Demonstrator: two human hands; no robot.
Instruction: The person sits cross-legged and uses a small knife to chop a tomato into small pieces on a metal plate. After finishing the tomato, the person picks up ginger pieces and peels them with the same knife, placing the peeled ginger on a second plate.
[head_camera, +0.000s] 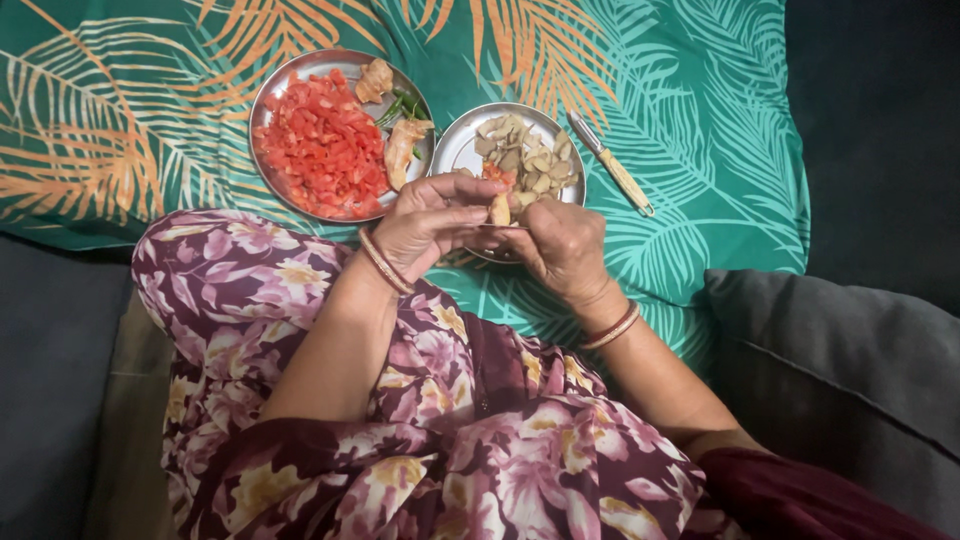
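Peeling a ginger piece (499, 209) — both hands' fingers (470, 190) clamped on it, just before the peelings plate (462, 148); next probably needs a careful regrip.

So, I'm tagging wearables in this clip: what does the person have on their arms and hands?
Both forearms are bare, no sleeves showing. The left hand has thin reddish and gold bangles at the wrist; the right hand has similar bangles. No rings are visible on the fingers.
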